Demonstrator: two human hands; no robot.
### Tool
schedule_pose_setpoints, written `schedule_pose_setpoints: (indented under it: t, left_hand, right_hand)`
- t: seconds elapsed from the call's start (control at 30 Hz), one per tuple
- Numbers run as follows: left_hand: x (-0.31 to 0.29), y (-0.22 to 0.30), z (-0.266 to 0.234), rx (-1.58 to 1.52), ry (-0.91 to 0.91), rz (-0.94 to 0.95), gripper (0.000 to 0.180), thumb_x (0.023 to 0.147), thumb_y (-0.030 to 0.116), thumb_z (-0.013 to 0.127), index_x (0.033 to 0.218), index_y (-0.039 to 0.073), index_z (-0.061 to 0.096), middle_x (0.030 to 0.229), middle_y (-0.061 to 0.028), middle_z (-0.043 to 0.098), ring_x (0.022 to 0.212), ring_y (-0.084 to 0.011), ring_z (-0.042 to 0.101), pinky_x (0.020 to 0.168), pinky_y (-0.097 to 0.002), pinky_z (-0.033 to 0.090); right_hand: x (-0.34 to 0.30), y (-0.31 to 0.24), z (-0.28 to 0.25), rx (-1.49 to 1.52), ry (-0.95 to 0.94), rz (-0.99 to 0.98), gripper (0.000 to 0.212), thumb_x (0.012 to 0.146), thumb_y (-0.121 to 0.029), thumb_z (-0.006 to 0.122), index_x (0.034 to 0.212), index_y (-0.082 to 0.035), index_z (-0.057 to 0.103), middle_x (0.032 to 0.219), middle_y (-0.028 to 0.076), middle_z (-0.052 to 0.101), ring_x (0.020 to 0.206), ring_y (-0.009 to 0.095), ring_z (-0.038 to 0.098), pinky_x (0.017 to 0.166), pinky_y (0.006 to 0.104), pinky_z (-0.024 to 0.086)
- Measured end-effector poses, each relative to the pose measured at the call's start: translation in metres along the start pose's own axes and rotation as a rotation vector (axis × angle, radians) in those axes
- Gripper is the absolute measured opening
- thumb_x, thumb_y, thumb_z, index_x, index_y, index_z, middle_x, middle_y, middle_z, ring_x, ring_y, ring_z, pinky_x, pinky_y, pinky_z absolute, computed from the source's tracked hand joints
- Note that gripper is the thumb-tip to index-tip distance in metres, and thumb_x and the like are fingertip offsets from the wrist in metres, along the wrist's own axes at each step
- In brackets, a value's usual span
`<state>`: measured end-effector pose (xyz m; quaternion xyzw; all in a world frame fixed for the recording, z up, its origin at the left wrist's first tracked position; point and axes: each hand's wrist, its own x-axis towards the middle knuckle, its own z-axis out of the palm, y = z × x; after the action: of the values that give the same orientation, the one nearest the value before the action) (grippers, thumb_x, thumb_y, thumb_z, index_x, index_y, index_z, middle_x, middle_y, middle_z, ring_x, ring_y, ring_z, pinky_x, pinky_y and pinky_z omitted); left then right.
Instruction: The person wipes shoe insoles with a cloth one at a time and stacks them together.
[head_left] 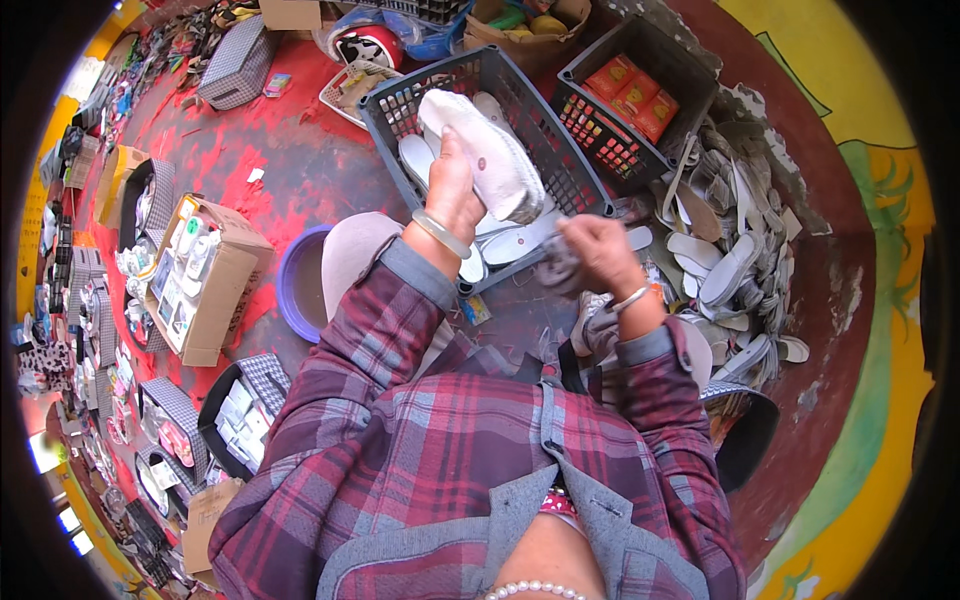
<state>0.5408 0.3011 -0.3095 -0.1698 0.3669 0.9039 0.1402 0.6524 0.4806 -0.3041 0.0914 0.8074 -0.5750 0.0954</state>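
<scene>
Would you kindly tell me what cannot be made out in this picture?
Head view: most fingers of the left hand, hidden behind the white footwear.
Head view: outline of the grey cloth in the right hand, blurred.
Head view: right side of the purple basin, hidden by the knee.

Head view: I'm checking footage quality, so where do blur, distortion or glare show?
Head view: the grey cloth at the right hand looks motion-smeared; the painted wall curves with the fisheye; a bright patch at far left is washed out.
</scene>
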Motion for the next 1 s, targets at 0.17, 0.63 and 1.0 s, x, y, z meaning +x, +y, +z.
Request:
schedule_pose_setpoints:
  t: [0.17, 0.63, 1.0]
  left_hand:
    - [0.008, -0.009, -0.013, 0.333, -0.173, 0.177, 0.047, 0.096, 0.039, 0.043, 0.11, -0.005, 0.051, 0.099, -0.0136, 0.063, 0.086, -0.0244, 0.063, 0.075, -0.0336, 0.051]
    - [-0.017, -0.023, 0.006, 0.812, -0.479, 0.257, 0.057, 0.089, 0.052, 0.052, 0.106, -0.003, 0.055, 0.098, -0.0103, 0.063, 0.087, -0.015, 0.059, 0.079, -0.0329, 0.047]
    - [-0.034, -0.017, 0.014, -0.007, -0.871, -0.37, 0.102, 0.07, 0.079, 0.044, 0.133, -0.002, 0.035, 0.111, -0.0192, 0.06, 0.105, -0.0289, 0.058, 0.094, -0.0404, 0.046]
  right_hand:
    - [0.002, -0.018, -0.047, 0.477, -0.058, -0.081, 0.027, 0.086, -0.008, 0.06, 0.112, 0.0, 0.058, 0.099, 0.008, 0.063, 0.085, 0.01, 0.058, 0.076, 0.0227, 0.047]
    - [0.013, 0.009, -0.015, 0.809, -0.371, 0.151, 0.045, 0.085, -0.017, 0.066, 0.12, 0.004, 0.049, 0.107, 0.009, 0.062, 0.093, 0.015, 0.061, 0.081, 0.0274, 0.05]
    - [-0.01, 0.003, 0.019, 1.084, -0.504, 0.133, 0.05, 0.084, -0.028, 0.065, 0.118, 0.004, 0.05, 0.109, 0.014, 0.061, 0.097, 0.022, 0.062, 0.086, 0.0338, 0.05]
